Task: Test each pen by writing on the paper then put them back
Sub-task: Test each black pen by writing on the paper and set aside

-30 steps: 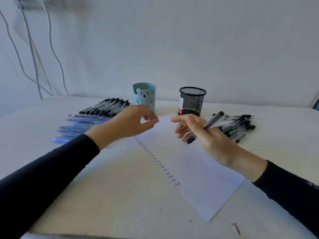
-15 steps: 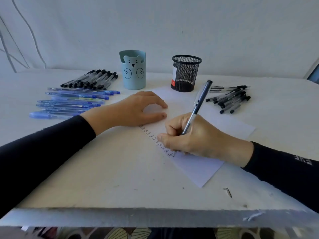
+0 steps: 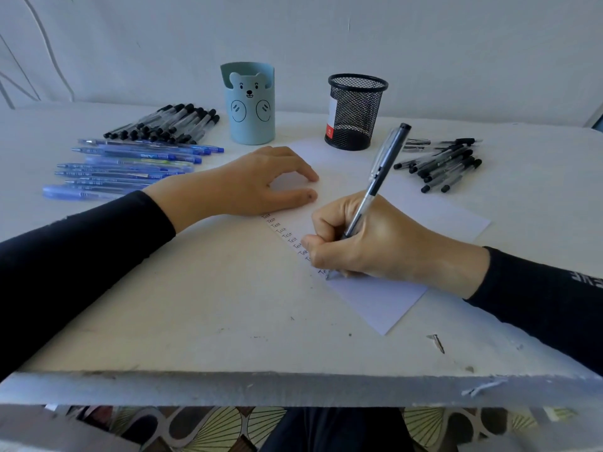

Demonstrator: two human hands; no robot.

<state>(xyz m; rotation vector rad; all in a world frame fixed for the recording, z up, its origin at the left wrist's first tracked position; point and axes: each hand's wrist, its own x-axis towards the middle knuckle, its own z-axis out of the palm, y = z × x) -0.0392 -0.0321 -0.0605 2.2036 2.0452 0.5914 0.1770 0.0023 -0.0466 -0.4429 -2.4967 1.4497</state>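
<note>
Gripping the pen point(image 3: 382, 176), your right hand point(image 3: 375, 246) hides its lower barrel and part of the writing on the paper point(image 3: 375, 300). Your left hand point(image 3: 248, 187) rests on that sheet, fingers relaxed, midway across the table point(image 3: 195, 305).

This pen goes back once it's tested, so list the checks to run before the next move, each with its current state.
1. Right hand grips the pen: ok.
2. Pen tip touches the paper: ok.
3. Left hand rests on the paper, steadying it: ok.
4. Current word finished and ink showing: cannot tell, the right hand hides most of it.
5. Blank paper left below the column of Test words: ok.
6. Which pile takes this pen, the black pens at right or the black pens at left: cannot tell.
</note>
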